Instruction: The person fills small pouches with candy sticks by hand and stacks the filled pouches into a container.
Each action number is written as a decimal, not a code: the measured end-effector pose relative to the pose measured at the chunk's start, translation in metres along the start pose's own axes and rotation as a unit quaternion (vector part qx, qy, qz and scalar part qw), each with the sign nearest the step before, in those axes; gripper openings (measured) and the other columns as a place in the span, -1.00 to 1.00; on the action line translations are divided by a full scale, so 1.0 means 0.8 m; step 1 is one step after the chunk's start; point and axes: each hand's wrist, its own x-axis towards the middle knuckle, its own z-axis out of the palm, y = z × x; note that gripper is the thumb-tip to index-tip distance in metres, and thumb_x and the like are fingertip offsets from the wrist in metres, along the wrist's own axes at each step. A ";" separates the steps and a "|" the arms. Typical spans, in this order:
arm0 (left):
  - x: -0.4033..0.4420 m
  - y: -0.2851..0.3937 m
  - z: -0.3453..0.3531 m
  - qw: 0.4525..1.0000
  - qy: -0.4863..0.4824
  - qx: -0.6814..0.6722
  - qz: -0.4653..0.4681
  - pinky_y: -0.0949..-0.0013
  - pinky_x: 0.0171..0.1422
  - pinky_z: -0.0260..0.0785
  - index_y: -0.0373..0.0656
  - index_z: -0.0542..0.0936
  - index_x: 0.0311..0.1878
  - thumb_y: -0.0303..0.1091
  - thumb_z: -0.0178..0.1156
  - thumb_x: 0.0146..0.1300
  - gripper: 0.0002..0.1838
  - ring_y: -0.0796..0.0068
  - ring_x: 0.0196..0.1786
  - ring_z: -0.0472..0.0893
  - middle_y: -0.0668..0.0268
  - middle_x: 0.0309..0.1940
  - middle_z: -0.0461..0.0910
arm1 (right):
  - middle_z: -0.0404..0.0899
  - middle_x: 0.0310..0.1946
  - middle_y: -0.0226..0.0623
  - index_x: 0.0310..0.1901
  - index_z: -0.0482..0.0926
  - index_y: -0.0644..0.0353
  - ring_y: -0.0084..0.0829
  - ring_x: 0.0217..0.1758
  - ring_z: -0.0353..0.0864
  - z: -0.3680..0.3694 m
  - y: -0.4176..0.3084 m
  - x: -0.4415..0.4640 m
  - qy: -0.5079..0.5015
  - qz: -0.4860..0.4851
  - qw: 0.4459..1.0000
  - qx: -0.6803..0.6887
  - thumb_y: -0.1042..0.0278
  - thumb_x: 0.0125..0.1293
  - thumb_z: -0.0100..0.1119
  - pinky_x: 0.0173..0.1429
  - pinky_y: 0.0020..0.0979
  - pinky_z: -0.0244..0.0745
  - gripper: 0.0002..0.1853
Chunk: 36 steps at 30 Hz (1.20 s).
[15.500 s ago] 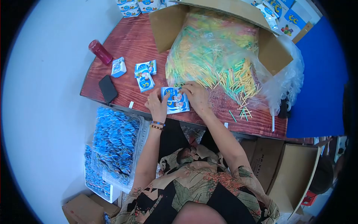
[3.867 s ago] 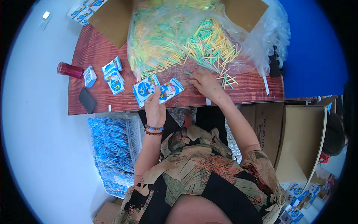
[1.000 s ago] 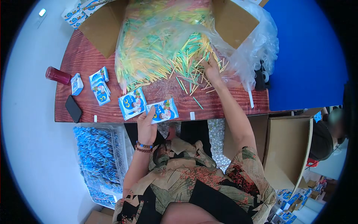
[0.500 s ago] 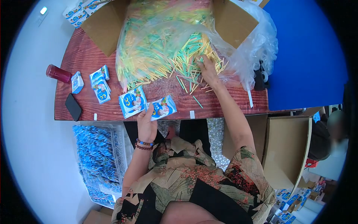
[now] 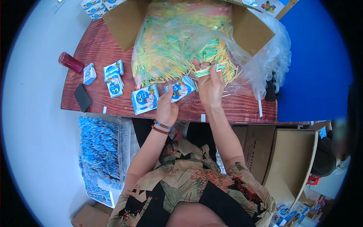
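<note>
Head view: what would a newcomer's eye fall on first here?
Most likely the big heap of thin yellow, green and pink sticks, top middle, in a clear plastic bag. Over its lower edge, the right hand holds a small bunch of such sticks, beside the left hand with a blue-and-white printed packet. At lower left, a clear plastic tub is piled with blue packets.
</note>
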 end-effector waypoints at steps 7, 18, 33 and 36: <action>-0.006 0.008 0.011 0.999 0.017 -0.036 0.028 0.35 0.04 0.44 -0.24 0.55 -0.04 -0.21 0.09 0.40 -0.72 0.48 -0.06 0.62 0.28 -0.08 0.63 | 0.54 -0.26 -0.23 0.00 0.34 0.12 -0.07 0.17 0.48 0.016 0.018 -0.015 -0.025 -0.006 0.997 -0.072 0.21 0.49 -0.10 0.27 -0.10 0.25 -0.79; 0.001 0.006 0.017 0.999 0.005 -0.017 0.032 0.35 -0.03 0.45 -0.22 0.59 -0.13 -0.21 0.11 0.39 -0.75 0.51 -0.11 0.62 0.30 -0.16 0.66 | 0.55 -0.06 -0.11 -0.06 0.29 0.18 -0.19 0.25 0.43 0.006 0.032 -0.025 -0.032 -0.020 0.984 -0.173 0.31 0.51 -0.18 0.30 -0.17 0.28 -0.85; 0.045 -0.016 0.002 0.991 -0.082 -0.105 -0.009 0.27 0.22 0.34 -0.11 0.42 0.20 -0.14 -0.01 0.45 -0.63 0.46 0.13 0.51 0.36 0.10 0.54 | -0.01 0.47 -0.14 0.45 0.01 0.21 -0.28 0.52 0.01 -0.004 0.023 -0.008 -0.118 0.120 0.982 -0.081 0.58 0.37 -0.05 0.44 -0.31 0.09 -0.36; 0.049 -0.017 -0.001 0.987 -0.064 -0.147 -0.017 0.26 0.21 0.37 -0.11 0.45 0.15 -0.13 0.05 0.41 -0.64 0.44 0.10 0.54 0.35 0.04 0.57 | -0.07 0.49 -0.15 0.47 -0.05 0.15 -0.20 0.51 0.02 -0.004 0.013 0.002 -0.171 0.149 0.968 -0.104 0.63 0.32 -0.04 0.48 -0.21 0.03 -0.28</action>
